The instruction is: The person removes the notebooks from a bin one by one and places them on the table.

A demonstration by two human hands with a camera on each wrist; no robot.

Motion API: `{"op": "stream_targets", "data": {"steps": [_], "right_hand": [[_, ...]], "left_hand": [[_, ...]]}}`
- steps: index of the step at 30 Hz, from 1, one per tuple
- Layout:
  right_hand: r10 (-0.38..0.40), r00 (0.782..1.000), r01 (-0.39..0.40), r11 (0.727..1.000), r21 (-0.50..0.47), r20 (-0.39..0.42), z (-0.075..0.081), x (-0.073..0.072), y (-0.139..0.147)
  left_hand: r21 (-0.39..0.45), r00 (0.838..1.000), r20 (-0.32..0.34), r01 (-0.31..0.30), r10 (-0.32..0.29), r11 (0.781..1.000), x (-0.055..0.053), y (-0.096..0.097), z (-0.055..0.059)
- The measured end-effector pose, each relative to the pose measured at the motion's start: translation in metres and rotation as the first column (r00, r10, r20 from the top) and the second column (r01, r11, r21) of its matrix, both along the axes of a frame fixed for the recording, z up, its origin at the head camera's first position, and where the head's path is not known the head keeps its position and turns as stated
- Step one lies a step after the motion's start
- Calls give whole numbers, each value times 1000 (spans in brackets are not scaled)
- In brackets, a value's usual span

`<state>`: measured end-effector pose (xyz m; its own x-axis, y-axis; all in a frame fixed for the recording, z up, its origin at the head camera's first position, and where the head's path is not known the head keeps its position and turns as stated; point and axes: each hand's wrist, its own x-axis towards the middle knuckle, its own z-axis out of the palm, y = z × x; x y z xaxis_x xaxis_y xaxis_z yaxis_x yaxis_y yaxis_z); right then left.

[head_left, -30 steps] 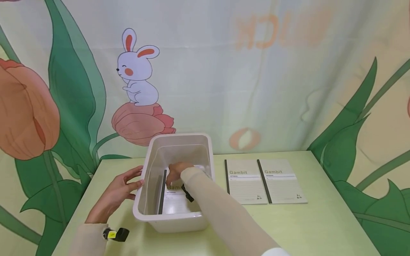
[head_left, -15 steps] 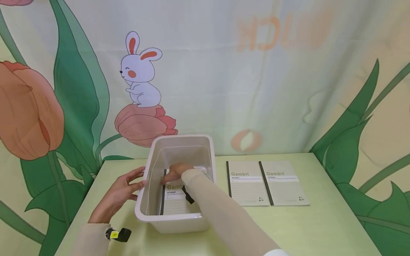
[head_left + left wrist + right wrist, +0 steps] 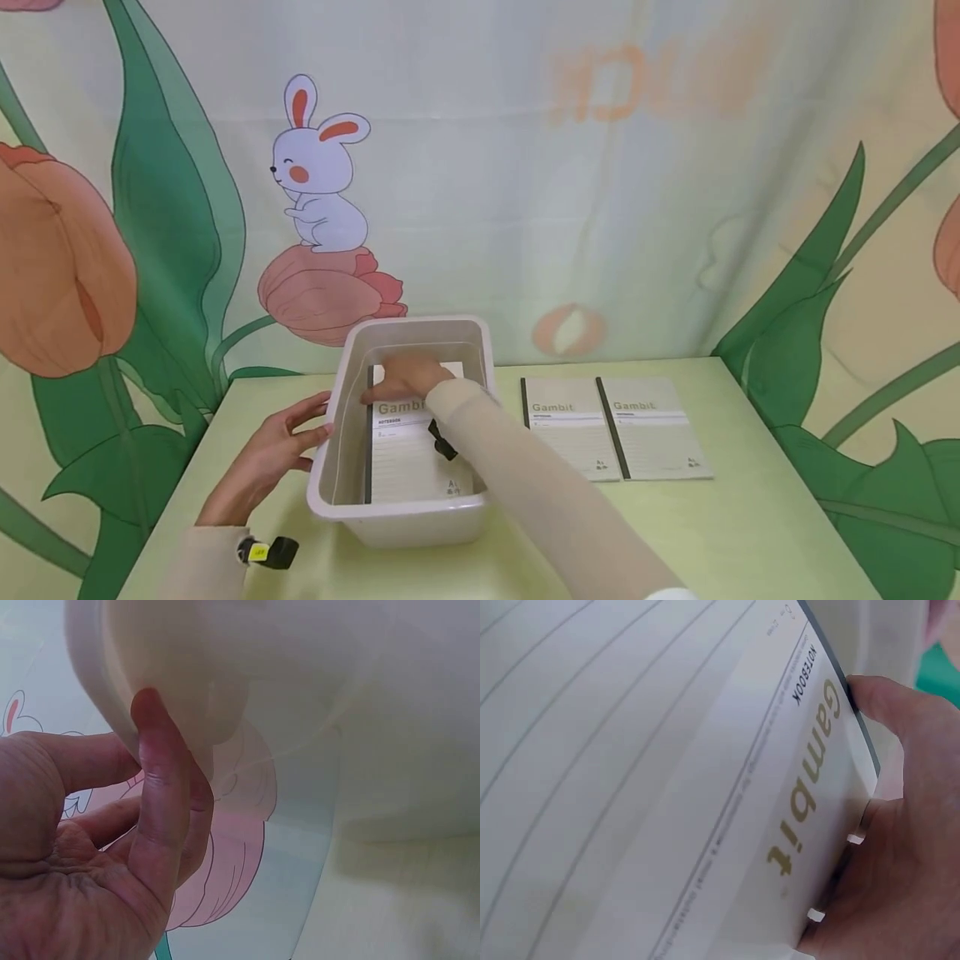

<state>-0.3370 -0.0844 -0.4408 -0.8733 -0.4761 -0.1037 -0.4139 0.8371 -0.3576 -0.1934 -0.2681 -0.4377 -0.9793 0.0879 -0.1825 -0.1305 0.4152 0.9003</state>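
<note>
In the head view, my right hand [image 3: 405, 379] is inside a beige plastic tub [image 3: 408, 527] and grips the upper part of a notebook [image 3: 416, 467] with a black spine and the word Gambit. The right wrist view shows the thumb [image 3: 885, 701] on the spine edge and the other fingers going behind the notebook's top edge. My left hand [image 3: 281, 446] holds the tub's left rim from outside. Up close in the left wrist view, thumb and fingers of that left hand [image 3: 127, 817] meet at the rim [image 3: 86, 667].
To the right of the tub, two matching notebooks lie side by side on the pale green table [image 3: 720, 542], a left one [image 3: 573, 437] and a right one [image 3: 663, 433]. Behind the table hangs a curtain [image 3: 480, 208] printed with tulips and a rabbit.
My right hand has shifted left onto the notebook's spine and gone up and back, and the notebook has risen inside the tub. The left hand stays at the rim.
</note>
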Motion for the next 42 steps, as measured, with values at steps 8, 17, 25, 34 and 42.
{"op": "stream_targets", "data": {"steps": [8, 17, 25, 34, 42], "right_hand": [[86, 993, -86, 996, -1, -78, 50, 18, 19], [107, 972, -104, 994, 23, -211, 84, 23, 30], [123, 930, -121, 992, 29, -347, 124, 36, 33], [95, 868, -105, 994, 7, -488, 172, 61, 61], [57, 813, -125, 989, -78, -579, 184, 74, 112]], "left_hand": [[24, 1000, 9, 12, -12, 1000, -2, 6, -5], [36, 999, 9, 32, -33, 999, -6, 5, -8], [19, 1000, 19, 14, -14, 1000, -4, 1, -5], [29, 1000, -8, 21, -20, 999, -1, 1, -4], [43, 1000, -13, 16, -16, 999, -2, -2, -4]]}}
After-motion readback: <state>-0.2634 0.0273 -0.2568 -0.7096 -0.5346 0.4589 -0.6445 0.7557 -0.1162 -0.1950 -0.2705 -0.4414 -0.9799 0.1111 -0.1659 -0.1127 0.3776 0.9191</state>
